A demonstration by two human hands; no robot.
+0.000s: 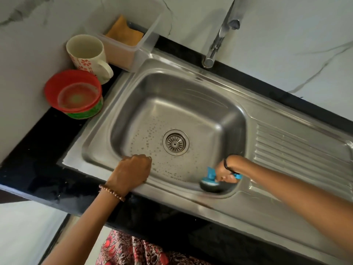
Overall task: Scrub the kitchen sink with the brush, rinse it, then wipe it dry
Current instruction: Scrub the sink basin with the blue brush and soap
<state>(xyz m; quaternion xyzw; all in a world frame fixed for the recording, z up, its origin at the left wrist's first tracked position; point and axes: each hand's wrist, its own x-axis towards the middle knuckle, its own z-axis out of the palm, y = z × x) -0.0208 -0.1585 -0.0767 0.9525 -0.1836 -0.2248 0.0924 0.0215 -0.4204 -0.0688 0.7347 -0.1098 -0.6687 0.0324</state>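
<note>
One sink (pixel 191 81), one brush (pixel 210 183), one mug (pixel 87 54), two hands (pixel 131 171)

The stainless steel sink (pixel 191 104) was set into a black surface (pixel 47 150), its rectangular basin beaded with droplets around the round drain strainer (pixel 175 142). A ribbed drainboard (pixel 298 150) lay to the right. The brush (pixel 214 182), blue-handled with a dark round head, sat at the basin's near right corner, apparently pressed against the wall.

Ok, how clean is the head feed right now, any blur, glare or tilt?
Head view: frame is tilted, edges bowed by the wide lens; the faucet and the brush in the right hand are motion-smeared; soft glare on the sink drainboard; the left hand reads clearly.
</note>
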